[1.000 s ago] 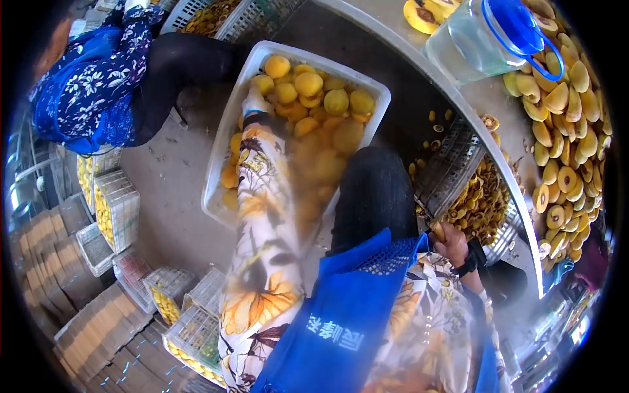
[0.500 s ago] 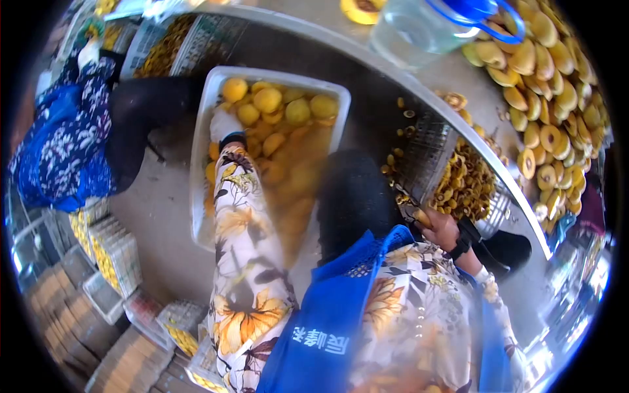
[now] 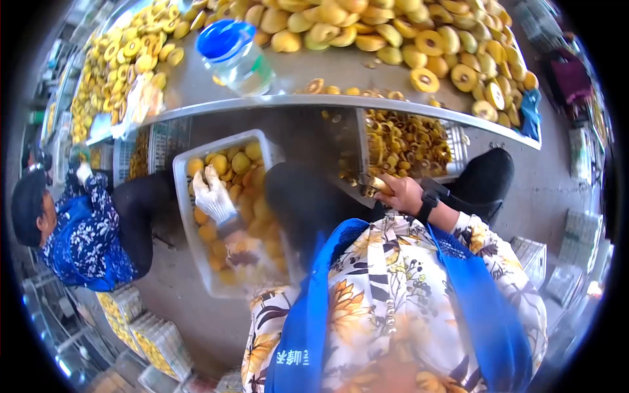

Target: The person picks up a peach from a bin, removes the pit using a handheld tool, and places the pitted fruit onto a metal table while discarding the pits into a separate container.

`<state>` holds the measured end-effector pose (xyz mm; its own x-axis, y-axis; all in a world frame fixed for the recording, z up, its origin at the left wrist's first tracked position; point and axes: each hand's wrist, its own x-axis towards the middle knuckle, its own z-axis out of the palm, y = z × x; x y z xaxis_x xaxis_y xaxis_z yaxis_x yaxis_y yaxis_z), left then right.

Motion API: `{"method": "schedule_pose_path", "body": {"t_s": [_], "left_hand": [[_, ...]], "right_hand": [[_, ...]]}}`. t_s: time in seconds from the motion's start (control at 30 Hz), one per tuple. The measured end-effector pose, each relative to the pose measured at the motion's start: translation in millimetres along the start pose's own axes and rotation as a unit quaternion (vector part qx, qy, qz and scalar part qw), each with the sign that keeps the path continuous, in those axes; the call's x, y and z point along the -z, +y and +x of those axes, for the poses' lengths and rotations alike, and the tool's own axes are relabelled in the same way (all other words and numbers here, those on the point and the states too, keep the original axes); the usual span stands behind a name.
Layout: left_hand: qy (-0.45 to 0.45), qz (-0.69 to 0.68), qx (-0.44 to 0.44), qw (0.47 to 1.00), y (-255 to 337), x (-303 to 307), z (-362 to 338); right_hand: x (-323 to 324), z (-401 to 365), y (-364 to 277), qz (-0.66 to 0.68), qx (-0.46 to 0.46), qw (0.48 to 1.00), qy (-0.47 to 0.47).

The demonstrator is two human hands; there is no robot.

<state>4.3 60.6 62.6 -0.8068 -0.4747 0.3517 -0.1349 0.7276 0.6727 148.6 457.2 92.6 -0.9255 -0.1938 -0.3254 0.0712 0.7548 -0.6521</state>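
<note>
My left hand [image 3: 215, 196], in a white glove, is over the tub [image 3: 185, 226] of whole yellow fruit [image 3: 241, 163]. Its stained fingers point away from me, slightly apart, with no fruit clearly held. Closed around the wooden handle of a tool [image 3: 376, 188] is my right hand [image 3: 405, 194], with a black band on the wrist. The tool's far end is small and dark against the background. Just beyond that hand, under the table, sits a crate [image 3: 458, 147] of fruit scraps [image 3: 409, 145].
A metal table [image 3: 301, 99] crosses ahead, bearing piles of halved fruit [image 3: 429, 42] and a blue-lidded water jug [image 3: 237, 62]. At the left sits a co-worker [image 3: 85, 229] in blue. Crates [image 3: 157, 347] of fruit stand at the lower left.
The view has swung round, bringing more of the table in. My left hand has moved from the tub's side wall to over the fruit. My right hand still grips the tool.
</note>
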Motion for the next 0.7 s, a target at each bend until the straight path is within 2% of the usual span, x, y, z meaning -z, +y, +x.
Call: {"method": "schedule_pose_path", "body": {"t_s": [0.03, 0.07, 0.1, 0.17, 0.2, 0.27, 0.3, 0.37, 0.4, 0.43, 0.47, 0.5, 0.53, 0.57, 0.6, 0.7], "left_hand": [[0.006, 0.017, -0.086, 0.996, 35.2, -4.9, -12.7], [0.016, 0.02, -0.165, 0.986, 78.6, 0.7, -21.3], [-0.059, -0.054, -0.104, 0.991, 101.8, -3.1, -29.3], [-0.118, -0.112, -0.197, 0.967, 184.8, 2.1, -47.6], [-0.135, -0.135, -0.25, 0.949, 190.7, -26.1, -49.0], [-0.204, -0.057, -0.329, 0.92, 249.8, -60.7, -73.9], [-0.198, -0.016, -0.379, 0.904, 281.9, -71.0, -84.9], [-0.27, -0.013, -0.403, 0.875, 325.3, -105.0, -108.6], [-0.333, 0.045, -0.393, 0.856, 353.4, -112.6, -119.3], [-0.359, 0.062, -0.393, 0.844, 369.3, -129.0, -128.6], [-0.425, 0.097, -0.377, 0.817, 389.8, -139.7, -134.5], [-0.453, 0.099, -0.385, 0.798, 393.4, -163.2, -138.1], [-0.455, 0.119, -0.417, 0.778, 389.6, -191.3, -143.7], [-0.502, 0.168, -0.416, 0.74, 401.0, -189.8, -147.8], [-0.473, 0.135, -0.435, 0.754, 389.3, -211.9, -155.0], [-0.443, 0.112, -0.403, 0.793, 388.4, -223.9, -159.0]], "right_hand": [[-4.3, -2.7, 17.8, 0.022, 0.027, 0.999, 0.021], [3.5, -13.0, 8.5, 0.019, 0.007, 1.0, 0.015], [11.8, -21.4, -0.7, 0.019, -0.01, 1.0, 0.005], [21.4, -34.9, -9.0, 0.021, -0.021, 1.0, 0.007], [20.0, -40.8, -5.6, 0.006, -0.015, 1.0, 0.023], [11.1, -43.1, 21.5, -0.018, -0.001, 0.998, 0.053], [22.1, -52.6, 17.9, -0.039, 0.035, 0.996, 0.069], [10.7, -58.8, 55.7, 0.137, 0.024, 0.989, 0.046], [20.1, -61.4, 58.1, 0.242, 0.01, 0.97, 0.033], [26.2, -66.9, 59.4, 0.281, 0.047, 0.954, 0.097], [29.9, -71.3, 58.0, 0.287, 0.066, 0.944, 0.151], [33.4, -75.6, 56.7, 0.289, 0.085, 0.931, 0.205], [37.2, -78.8, 60.3, 0.235, 0.071, 0.942, 0.23], [41.0, -81.9, 63.9, 0.18, 0.055, 0.948, 0.255], [44.7, -84.9, 67.5, 0.125, 0.035, 0.952, 0.278], [65.6, -95.1, 72.2, 0.143, 0.027, 0.936, 0.321]]}}
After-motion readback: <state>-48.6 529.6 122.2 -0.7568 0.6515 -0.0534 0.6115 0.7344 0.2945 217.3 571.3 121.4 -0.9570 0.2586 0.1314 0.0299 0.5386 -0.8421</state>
